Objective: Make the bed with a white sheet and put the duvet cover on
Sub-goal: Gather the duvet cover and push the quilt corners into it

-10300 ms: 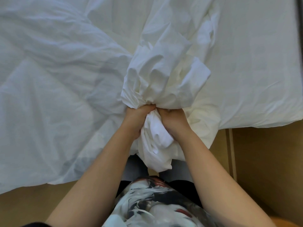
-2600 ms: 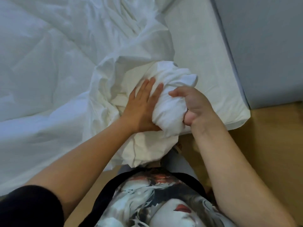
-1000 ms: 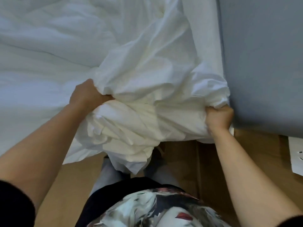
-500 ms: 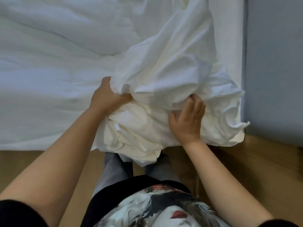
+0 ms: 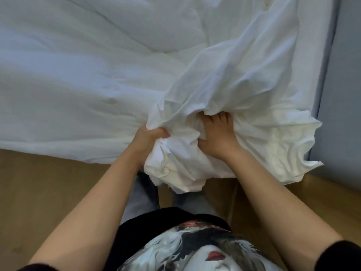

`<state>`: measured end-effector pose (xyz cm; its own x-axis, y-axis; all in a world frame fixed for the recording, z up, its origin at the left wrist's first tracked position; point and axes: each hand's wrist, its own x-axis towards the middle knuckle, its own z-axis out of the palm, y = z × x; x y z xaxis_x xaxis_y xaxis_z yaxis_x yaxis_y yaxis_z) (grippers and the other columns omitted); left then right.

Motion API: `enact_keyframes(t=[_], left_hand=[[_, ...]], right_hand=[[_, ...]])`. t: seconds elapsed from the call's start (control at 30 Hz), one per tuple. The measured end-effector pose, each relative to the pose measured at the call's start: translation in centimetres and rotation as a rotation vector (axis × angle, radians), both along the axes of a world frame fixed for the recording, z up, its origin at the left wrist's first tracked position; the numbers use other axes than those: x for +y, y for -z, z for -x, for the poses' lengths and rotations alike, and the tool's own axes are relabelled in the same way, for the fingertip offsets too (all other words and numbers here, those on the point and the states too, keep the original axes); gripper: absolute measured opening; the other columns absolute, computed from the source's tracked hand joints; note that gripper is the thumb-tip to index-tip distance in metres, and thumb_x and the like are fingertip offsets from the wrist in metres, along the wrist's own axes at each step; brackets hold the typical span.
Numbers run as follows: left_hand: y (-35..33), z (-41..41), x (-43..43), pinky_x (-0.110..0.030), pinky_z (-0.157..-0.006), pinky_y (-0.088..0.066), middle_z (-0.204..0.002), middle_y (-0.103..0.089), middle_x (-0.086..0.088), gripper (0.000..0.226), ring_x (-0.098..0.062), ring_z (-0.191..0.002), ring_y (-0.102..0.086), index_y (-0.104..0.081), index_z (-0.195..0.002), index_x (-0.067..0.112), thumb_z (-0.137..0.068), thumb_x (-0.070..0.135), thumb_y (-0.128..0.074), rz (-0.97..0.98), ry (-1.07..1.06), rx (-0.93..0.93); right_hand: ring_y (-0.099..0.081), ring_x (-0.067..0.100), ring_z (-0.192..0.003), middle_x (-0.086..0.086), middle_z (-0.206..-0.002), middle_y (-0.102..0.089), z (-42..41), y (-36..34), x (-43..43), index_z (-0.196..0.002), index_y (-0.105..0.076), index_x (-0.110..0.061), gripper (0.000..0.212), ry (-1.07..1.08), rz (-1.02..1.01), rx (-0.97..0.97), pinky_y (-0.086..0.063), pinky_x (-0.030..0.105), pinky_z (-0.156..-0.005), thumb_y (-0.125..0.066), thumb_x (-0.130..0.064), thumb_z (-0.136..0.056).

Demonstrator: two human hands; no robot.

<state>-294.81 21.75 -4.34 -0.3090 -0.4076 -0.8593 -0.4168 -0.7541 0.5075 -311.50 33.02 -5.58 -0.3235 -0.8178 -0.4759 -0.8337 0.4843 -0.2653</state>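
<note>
A bunched white duvet cover (image 5: pixel 244 90) lies heaped at the bed's near right corner and hangs over the edge. My left hand (image 5: pixel 146 139) grips a gathered fold at the bundle's left side. My right hand (image 5: pixel 218 137) lies on the bundle with its fingers spread fairly straight, and their tips slip under a fold of the cover. The white duvet (image 5: pixel 88 65) lies spread over the bed to the left and behind. A strip of the white sheet (image 5: pixel 316 45) shows along the bed's right edge.
A blue-grey panel (image 5: pixel 347 94) stands right against the bed's right side. Wooden floor (image 5: pixel 48 192) runs along the near edge of the bed, where I stand close to the corner.
My right hand came in from the cover's far right corner onto the middle of the bundle, and its fingers now reach under a fold. My left hand kept its grip on the left side.
</note>
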Motion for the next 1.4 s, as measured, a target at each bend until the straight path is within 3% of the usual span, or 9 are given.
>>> enact_keyframes(t=[0.17, 0.27, 0.47, 0.63, 0.8, 0.93, 1.07, 1.2, 1.4], left_hand=[[0.3, -0.1, -1.0, -0.033, -0.068, -0.056, -0.085, -0.071, -0.012, 0.029, -0.029, -0.081, -0.069, -0.067, -0.098, 0.007, -0.07, 0.01, -0.072, -0.052, 0.094, 0.073], [0.2, 0.3, -0.8, -0.035, -0.073, -0.056, -0.093, -0.072, -0.011, 0.027, -0.027, -0.086, -0.07, -0.068, -0.104, 0.007, -0.079, 0.015, -0.07, -0.003, 0.095, 0.063], [0.5, 1.8, 0.0, -0.014, -0.042, -0.046, -0.058, -0.068, 0.005, 0.007, -0.008, -0.052, -0.065, -0.066, -0.084, 0.015, -0.08, 0.01, -0.064, 0.123, -0.052, -0.055], [0.1, 1.1, -0.2, -0.049, -0.097, -0.047, -0.104, -0.066, -0.02, 0.05, -0.038, -0.102, -0.063, -0.065, -0.111, 0.002, -0.063, 0.017, -0.067, -0.052, -0.097, 0.051], [0.1, 1.3, -0.6, -0.042, -0.087, -0.049, -0.095, -0.069, -0.009, 0.027, -0.029, -0.094, -0.066, -0.066, -0.109, 0.013, -0.083, 0.016, -0.061, 0.084, 0.036, 0.111], [-0.6, 2.3, -0.2, -0.017, -0.06, -0.051, -0.074, -0.068, 0.006, 0.004, -0.008, -0.07, -0.066, -0.066, -0.081, 0.021, -0.083, 0.025, -0.068, 0.277, 0.014, -0.036], [-2.3, 2.5, -1.2, -0.012, -0.042, -0.04, -0.059, -0.062, 0.008, 0.036, 0.005, -0.045, -0.054, -0.062, -0.065, 0.018, -0.075, 0.052, -0.071, 0.615, 0.116, -0.161], [-5.2, 0.2, -6.3, -0.027, -0.045, -0.031, -0.053, -0.05, 0.005, 0.057, -0.007, -0.048, -0.047, -0.048, -0.056, 0.018, -0.074, 0.071, -0.059, 0.984, 0.457, -0.428], [-6.4, -8.2, -14.2, -0.036, -0.059, -0.036, -0.071, -0.058, -0.014, 0.08, -0.032, -0.068, -0.055, -0.054, -0.071, 0.006, -0.056, 0.084, -0.042, 0.991, 0.488, -0.824]], right_hand=[[-0.011, 0.037, -0.138, 0.013, -0.152, -0.012, 0.7, 0.8, 0.0, -0.149, -0.005, -0.018, 0.087, -0.097, -0.144, 0.137, -0.002, 0.048, -0.113, -0.057, -0.042, -0.085], [-0.026, 0.04, -0.13, 0.021, -0.142, -0.027, 0.7, 0.8, -0.5, -0.146, -0.02, -0.015, 0.085, -0.016, -0.151, 0.267, -0.021, 0.05, -0.106, -0.067, -0.037, -0.078], [-0.058, 0.032, -0.064, 0.017, -0.076, -0.059, 0.0, 1.0, 2.4, -0.091, -0.061, -0.004, 0.041, -0.047, 0.516, 0.322, -0.046, 0.037, -0.063, -0.081, -0.008, -0.055], [-0.041, 0.043, -0.121, 0.026, -0.132, -0.045, 0.1, 1.8, 2.6, -0.137, -0.04, 0.001, 0.069, 0.13, 0.181, 0.171, -0.026, 0.047, -0.105, -0.064, -0.006, -0.073], [-0.043, 0.036, -0.12, 0.017, -0.128, -0.049, 1.8, 2.2, 0.0, -0.136, -0.038, -0.008, 0.056, 0.016, -0.001, 0.305, -0.027, 0.042, -0.102, -0.058, -0.02, -0.085], [-0.056, 0.036, -0.105, 0.018, -0.116, -0.06, 1.9, 1.2, -0.2, -0.126, -0.05, -0.006, 0.036, -0.023, 0.09, 0.231, -0.039, 0.039, -0.083, -0.049, -0.017, -0.092], [-0.064, 0.04, -0.066, 0.025, -0.079, -0.066, 2.4, -2.6, 0.5, -0.101, -0.066, 0.005, 0.042, -0.003, 0.35, 0.203, -0.048, 0.036, -0.056, -0.075, 0.0, -0.06], [-0.058, 0.034, -0.047, 0.018, -0.059, -0.061, 3.2, -5.3, 0.8, -0.082, -0.067, 0.004, 0.037, 0.03, 0.493, 0.225, -0.04, 0.027, -0.047, -0.074, 0.008, -0.046], [-0.059, 0.037, -0.052, 0.02, -0.06, -0.06, 2.0, -4.0, 1.2, -0.067, -0.059, 0.002, 0.015, 0.125, 0.375, 0.172, -0.034, 0.028, -0.049, -0.067, 0.01, -0.057]])
